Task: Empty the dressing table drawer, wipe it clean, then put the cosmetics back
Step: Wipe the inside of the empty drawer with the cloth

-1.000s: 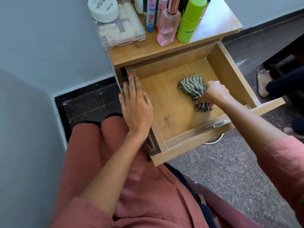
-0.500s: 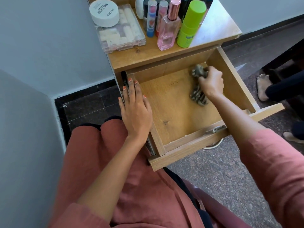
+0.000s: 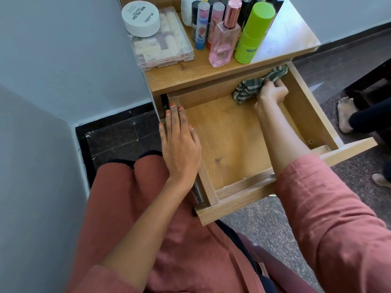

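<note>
The wiping step is going on. The drawer (image 3: 232, 149) is standing pulled out in the middle of the frame, with nothing lying in it but the cloth (image 3: 249, 89). The right hand (image 3: 271, 92) is gripping the striped cloth and pushing it into the drawer's upper right corner. The left hand (image 3: 179, 140) is lying flat with straight fingers on the drawer's left wall, holding nothing.

Next, I think, the cloth is going to need a trip along the back wall and over the bare floor. A dark spot (image 3: 218, 160) is showing there; it may be dirt or just a mark in the wood.

The bottles (image 3: 254, 32), a clear box (image 3: 163, 45) and a white jar (image 3: 141, 17) are waiting on the table top (image 3: 211, 70) at the upper middle. The table top is hanging over that back corner, leaving little room. A foot (image 3: 343, 115) is showing at the right edge.
</note>
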The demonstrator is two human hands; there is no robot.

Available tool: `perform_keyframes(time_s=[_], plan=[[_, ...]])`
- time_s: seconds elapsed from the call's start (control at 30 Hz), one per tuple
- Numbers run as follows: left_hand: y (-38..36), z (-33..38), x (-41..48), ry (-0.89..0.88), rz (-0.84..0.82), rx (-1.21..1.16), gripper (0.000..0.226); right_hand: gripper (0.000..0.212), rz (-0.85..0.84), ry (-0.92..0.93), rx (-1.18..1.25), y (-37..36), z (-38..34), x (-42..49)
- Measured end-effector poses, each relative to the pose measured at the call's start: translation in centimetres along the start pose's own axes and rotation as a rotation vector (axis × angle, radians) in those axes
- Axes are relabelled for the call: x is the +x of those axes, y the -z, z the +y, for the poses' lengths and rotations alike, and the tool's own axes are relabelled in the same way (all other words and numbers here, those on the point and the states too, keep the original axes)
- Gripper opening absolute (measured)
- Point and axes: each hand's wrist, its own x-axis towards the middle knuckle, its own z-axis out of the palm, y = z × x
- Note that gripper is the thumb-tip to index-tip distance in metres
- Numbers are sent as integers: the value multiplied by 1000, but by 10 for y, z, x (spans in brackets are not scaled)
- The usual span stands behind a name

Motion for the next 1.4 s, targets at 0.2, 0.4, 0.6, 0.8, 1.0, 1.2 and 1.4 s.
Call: perform_keyframes(time_s=[0.2, 0.4, 0.6, 0.8, 1.0, 1.2, 1.4], plan=[[0, 0, 0, 3, -2, -5, 46, 27, -67, 60, -25, -12, 9, -36], [1, 0, -1, 8, -6, 18, 47, 23, -241, -18, -4, -23, 36, -86], [0, 0, -1, 12, -10, 14, 47, 29, -146, 17, -37, -14, 20, -46], [0, 1, -2, 17, -12, -1, 47, 32, -45, 73, -72, 7, -8, 5], [-1, 0, -2, 16, -9, -1, 47, 37, -29, 166, -71, 2, -10, -2], [-1, 0, -1, 18, -7, -7, 47, 45, 16, 72, -22, 0, -13, -5], [-1, 0, -1, 14, -5, -14, 47, 34, 6, -82, 60, 2, -8, -5]])
